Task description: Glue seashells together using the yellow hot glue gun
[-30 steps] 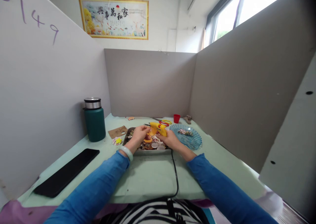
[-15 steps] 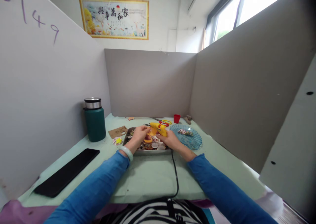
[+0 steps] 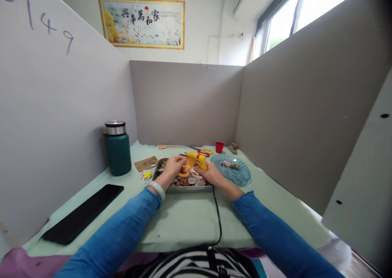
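My right hand (image 3: 208, 172) is wrapped round a yellow hot glue gun (image 3: 196, 159), its nozzle pointing left above the tray. A black cord (image 3: 218, 212) runs from near that hand down to the table's front edge. My left hand (image 3: 174, 166) is closed in a pinch close to the nozzle; what its fingers hold is too small to make out. Orange pieces (image 3: 184, 172) show between the hands. Beneath both hands lies a shallow metal tray (image 3: 186, 189) filled with shells and small bits, partly covered by my hands.
Right of the tray is a blue glass plate (image 3: 241, 176). Behind are scissors (image 3: 206, 152), a red cup (image 3: 219, 147) and a brownish lump (image 3: 233, 148). On the left stand a green bottle (image 3: 118, 153), a cardboard piece (image 3: 146, 163), a flower-topped disc (image 3: 145, 175) and a black phone (image 3: 84, 212).
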A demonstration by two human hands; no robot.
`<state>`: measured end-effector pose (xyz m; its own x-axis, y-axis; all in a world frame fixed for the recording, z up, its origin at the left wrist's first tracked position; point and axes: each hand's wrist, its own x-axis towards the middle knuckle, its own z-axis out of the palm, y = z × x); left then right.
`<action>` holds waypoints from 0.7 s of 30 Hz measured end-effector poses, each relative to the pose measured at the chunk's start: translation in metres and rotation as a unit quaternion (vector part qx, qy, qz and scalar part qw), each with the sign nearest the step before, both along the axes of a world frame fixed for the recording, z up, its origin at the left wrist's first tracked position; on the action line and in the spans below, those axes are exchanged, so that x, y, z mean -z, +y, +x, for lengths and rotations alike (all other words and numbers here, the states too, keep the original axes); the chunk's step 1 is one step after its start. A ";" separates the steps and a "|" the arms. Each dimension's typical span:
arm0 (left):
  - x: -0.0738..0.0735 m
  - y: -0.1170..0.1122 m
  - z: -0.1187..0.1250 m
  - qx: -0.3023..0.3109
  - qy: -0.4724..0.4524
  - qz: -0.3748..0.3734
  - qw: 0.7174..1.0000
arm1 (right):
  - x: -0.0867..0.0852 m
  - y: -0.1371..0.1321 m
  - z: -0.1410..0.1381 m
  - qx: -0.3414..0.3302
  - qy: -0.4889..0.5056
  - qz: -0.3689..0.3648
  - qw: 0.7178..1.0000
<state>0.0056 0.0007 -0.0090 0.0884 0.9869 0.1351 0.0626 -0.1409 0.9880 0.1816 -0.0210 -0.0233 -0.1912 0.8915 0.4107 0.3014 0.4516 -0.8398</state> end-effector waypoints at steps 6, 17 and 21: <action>-0.001 -0.001 0.001 0.000 0.001 -0.005 1.000 | 0.001 0.002 0.000 0.003 -0.002 -0.001 1.000; -0.004 -0.004 0.002 -0.004 0.002 -0.005 1.000 | 0.003 0.004 0.001 0.005 -0.008 0.008 1.000; -0.002 -0.002 0.001 -0.003 0.001 -0.005 1.000 | 0.002 0.003 0.000 0.003 -0.005 0.007 1.000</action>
